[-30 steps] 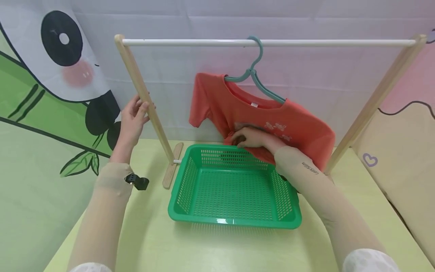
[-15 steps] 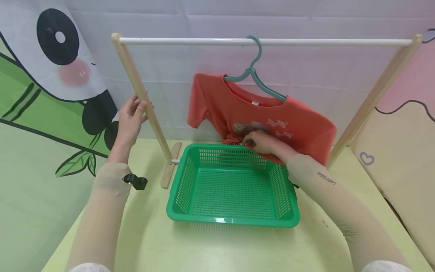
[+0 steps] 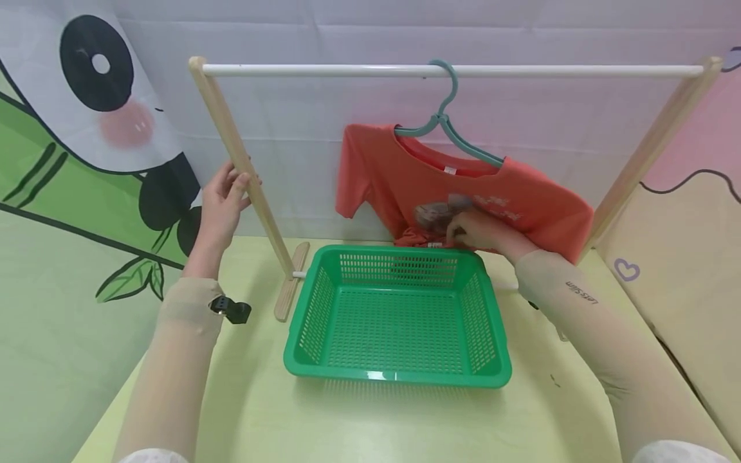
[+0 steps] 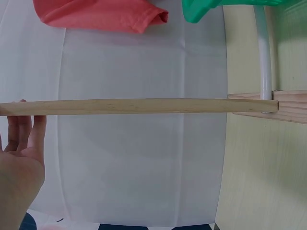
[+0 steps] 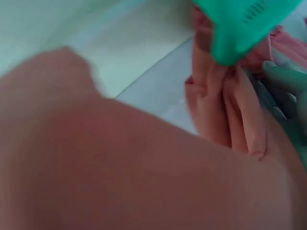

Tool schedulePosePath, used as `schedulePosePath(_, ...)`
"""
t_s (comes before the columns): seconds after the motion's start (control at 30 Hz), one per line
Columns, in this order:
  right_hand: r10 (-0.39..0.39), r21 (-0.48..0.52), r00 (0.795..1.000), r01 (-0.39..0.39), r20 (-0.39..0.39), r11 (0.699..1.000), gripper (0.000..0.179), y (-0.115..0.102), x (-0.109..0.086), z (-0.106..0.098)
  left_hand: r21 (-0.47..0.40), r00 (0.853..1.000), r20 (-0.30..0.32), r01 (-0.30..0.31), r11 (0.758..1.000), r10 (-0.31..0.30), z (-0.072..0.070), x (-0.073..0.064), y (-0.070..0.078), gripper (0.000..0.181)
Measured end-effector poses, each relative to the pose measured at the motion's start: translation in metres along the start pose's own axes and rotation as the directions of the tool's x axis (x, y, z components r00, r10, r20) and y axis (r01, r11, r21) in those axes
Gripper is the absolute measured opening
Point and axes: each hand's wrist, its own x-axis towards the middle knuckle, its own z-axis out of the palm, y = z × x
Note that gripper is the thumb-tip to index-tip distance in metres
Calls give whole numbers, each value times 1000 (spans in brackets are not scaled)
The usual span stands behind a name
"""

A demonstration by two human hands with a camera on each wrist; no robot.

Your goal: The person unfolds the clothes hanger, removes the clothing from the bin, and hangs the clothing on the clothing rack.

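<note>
An orange-red T-shirt point(image 3: 492, 186) with a printed front hangs on a teal hanger point(image 3: 442, 122) over the rack's white rail point(image 3: 324, 71). My right hand point(image 3: 480, 230) is at the shirt's lower front, its fingers curled on the bunched cloth near the hem. In the right wrist view, part of that hand shows at the right edge, beside folds of the shirt point(image 5: 216, 105). My left hand point(image 3: 222, 202) holds the rack's left wooden post point(image 3: 237, 145); in the left wrist view, several fingers point(image 4: 37, 132) pass behind the post.
A green plastic basket point(image 3: 399, 379) stands on the pale yellow table point(image 3: 370, 424), in front of the shirt. The rack's right post point(image 3: 654, 154) rises beyond my right arm. A wooden foot point(image 3: 292, 283) lies left of the basket.
My right hand has moved right and slightly up along the shirt front. The shirt and hanger have shifted a little to the right. My left hand keeps its place on the post.
</note>
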Motion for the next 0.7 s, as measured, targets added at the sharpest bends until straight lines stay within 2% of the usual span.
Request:
schedulePosePath(0.17,-4,-22,996,6,84,1000,14,5,-10,6,-20,1000,2,-4,1000,4,-1,1,-1,43)
schedulePosePath(0.3,49,-1,991,-50,121,999,28,2,-17,6,-32,1000,7,-2,999,2,0,3,-3,44)
schedulePosePath(0.4,50,48,989,-58,140,997,39,-4,-21,5,-20,1000,8,7,1000,-7,-1,4,-6,44)
schedulePosePath(0.53,0,128,991,-17,132,992,52,-17,-27,2,-3,1000,7,10,1000,-10,-2,7,-13,44)
schedulePosePath(0.7,-52,127,996,43,67,991,64,-38,-38,-1,8,1000,10,8,1000,-8,-3,9,-15,45)
